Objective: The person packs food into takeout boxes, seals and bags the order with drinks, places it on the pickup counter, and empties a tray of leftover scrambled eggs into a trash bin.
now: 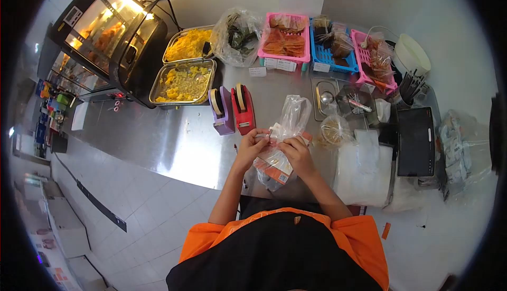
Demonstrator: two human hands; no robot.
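A clear plastic bag (295,112) lies on the steel counter in front of me, with an orange-and-white printed packet (272,171) showing at its lower part. My left hand (253,147) pinches the bag's gathered middle from the left side. From the right, my right hand (297,153) grips the same gathered part, fingers closed. What exactly sits between the fingertips is too small to make out. Just beyond my left hand stand a red tape dispenser (243,112) and a purple tape dispenser (224,115).
At the left is a lit food warmer (100,42), beside two trays of yellow food (191,44) (183,84). Pink basket (285,20) and blue basket (346,68) stand along the back. A stack of clear bags (364,172) and a black device (416,142) lie right.
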